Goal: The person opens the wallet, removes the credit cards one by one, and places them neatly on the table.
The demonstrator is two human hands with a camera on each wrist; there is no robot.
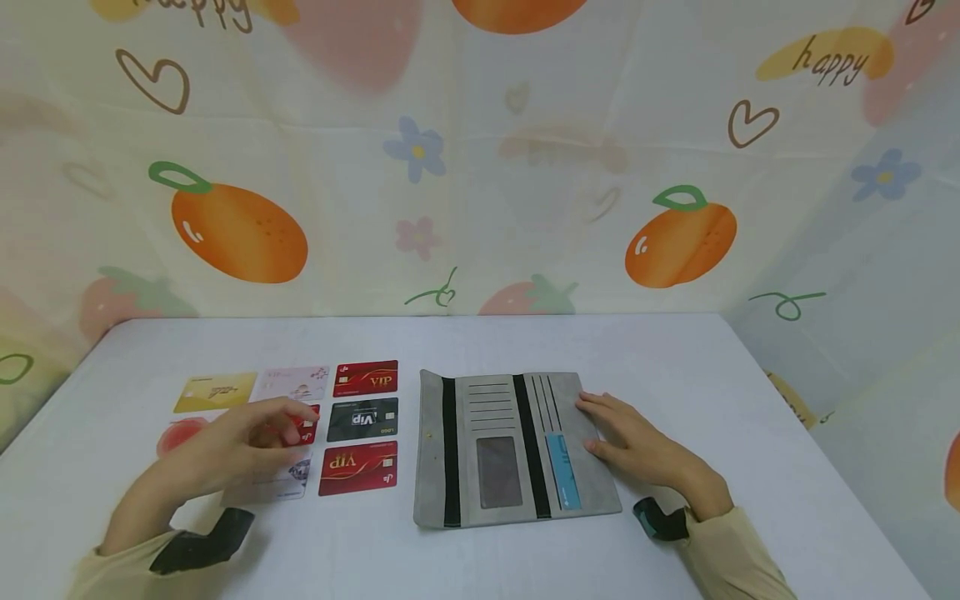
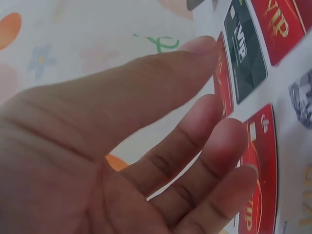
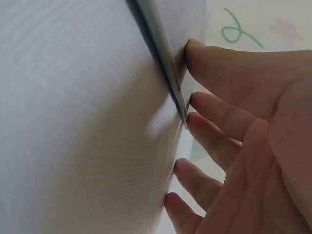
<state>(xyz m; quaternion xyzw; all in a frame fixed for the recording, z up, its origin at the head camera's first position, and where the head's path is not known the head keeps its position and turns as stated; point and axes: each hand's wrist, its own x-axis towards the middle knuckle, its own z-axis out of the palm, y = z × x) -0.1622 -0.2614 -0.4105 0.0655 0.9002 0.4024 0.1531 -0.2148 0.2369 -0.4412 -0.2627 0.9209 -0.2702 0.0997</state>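
A grey wallet (image 1: pixel 431 450) lies unfolded mid-table, with two black bands, a clear window and a blue card (image 1: pixel 563 472) in a right-hand slot. The fingers of my right hand (image 1: pixel 645 442) rest along its right edge; in the right wrist view the fingertips (image 3: pixel 197 119) touch the edge and the tabletop. My left hand (image 1: pixel 225 446) hovers over cards at the left, fingers loosely bent and holding nothing. Partly hidden beneath it are a red card (image 1: pixel 308 427), a pale card with a diamond picture (image 1: pixel 288 485) and a card with a red round print (image 1: pixel 180 434).
Other cards lie in rows: gold (image 1: pixel 216 392), pale pink (image 1: pixel 291 383), a red VIP card (image 1: pixel 366 378), a dark VIP card (image 1: pixel 363 419) and another red VIP card (image 1: pixel 358 468). A printed cloth (image 1: pixel 480 208) hangs behind the white table (image 1: pixel 510 567).
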